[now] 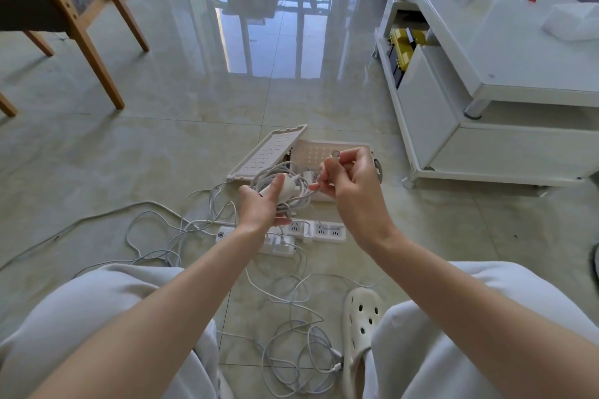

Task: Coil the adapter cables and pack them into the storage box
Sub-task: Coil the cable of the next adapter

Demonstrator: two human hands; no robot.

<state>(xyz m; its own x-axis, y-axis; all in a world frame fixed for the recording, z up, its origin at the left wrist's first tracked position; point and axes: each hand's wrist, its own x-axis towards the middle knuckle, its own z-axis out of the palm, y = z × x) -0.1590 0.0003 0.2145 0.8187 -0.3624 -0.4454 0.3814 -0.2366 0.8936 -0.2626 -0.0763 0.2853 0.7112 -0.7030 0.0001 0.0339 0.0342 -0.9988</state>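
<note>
My left hand (262, 206) grips a white adapter with its cable wound in loops, the coiled cable (293, 189) held above the floor. My right hand (351, 183) pinches the free end of that cable, its plug (335, 154) sticking up between the fingertips. Behind both hands the white storage box (327, 147) stands open on the tiles, its perforated lid (269, 152) leaning out to the left. Loose white cables (298, 353) lie tangled on the floor between my knees, and more (155, 236) trail off to the left.
White power strips (321, 232) lie on the floor under my hands. A white low table (505, 52) stands at the right, a wooden-legged chair (64, 10) at the upper left. A white clog (359, 330) covers my right foot beside the tangled cables.
</note>
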